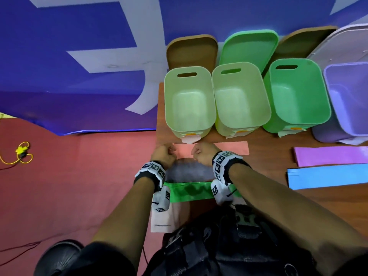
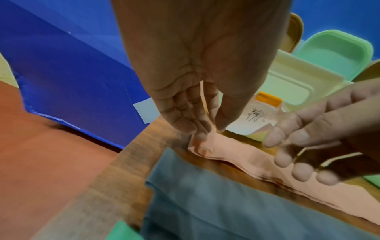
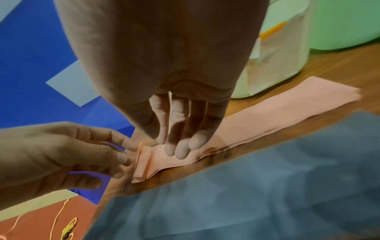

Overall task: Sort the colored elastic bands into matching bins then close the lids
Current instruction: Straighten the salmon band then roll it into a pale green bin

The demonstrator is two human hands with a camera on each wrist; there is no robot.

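Two hands work at the left end of the pink band, which lies flat on the wooden table in the centre of the head view, just below the leftmost pale green bin. The left hand pinches the band's rumpled end between thumb and fingertips. The right hand presses down on the band beside it with straight fingers. Below the pink band lie a grey band and a green band. At right of the frame lie a purple band and a blue band. Four bins stand uncovered.
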